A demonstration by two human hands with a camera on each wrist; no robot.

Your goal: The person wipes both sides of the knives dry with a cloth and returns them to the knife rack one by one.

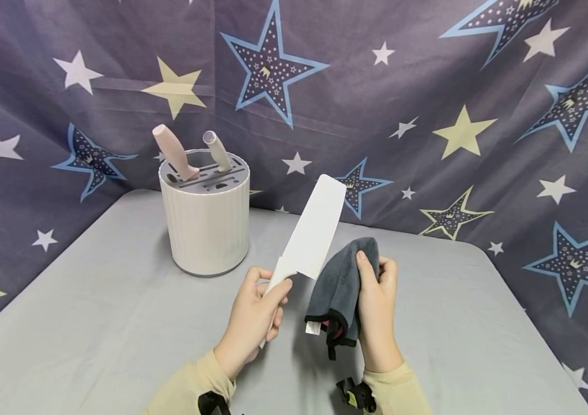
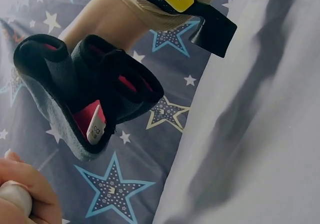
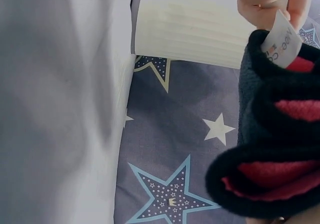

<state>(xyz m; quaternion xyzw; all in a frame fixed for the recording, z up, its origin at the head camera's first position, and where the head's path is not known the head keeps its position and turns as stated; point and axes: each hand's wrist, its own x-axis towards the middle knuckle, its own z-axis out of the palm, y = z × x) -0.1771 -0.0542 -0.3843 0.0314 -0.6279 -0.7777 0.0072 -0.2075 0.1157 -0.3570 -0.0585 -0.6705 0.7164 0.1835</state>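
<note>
My left hand [image 1: 255, 320] grips the light handle of a white cleaver [image 1: 313, 227], its broad blade tilted up and to the right. In the left wrist view the handle's rounded butt [image 2: 16, 196] pokes out of the curled fingers. My right hand [image 1: 379, 302] pinches a folded grey cloth [image 1: 340, 282] with black edging, thumb on its near face. The cloth hangs just right of the blade's lower corner. Its pinkish-red inner side [image 3: 300, 110] and a white tag [image 3: 284, 44] show in the right wrist view. The fingers behind the cloth are hidden.
A ribbed cream knife block [image 1: 206, 230] stands at the back left of the grey-covered table [image 1: 102, 323]. Two handles rise from its slotted top, one pink [image 1: 174, 151] and one pale [image 1: 217, 151]. A star-patterned curtain [image 1: 356, 104] hangs behind the table.
</note>
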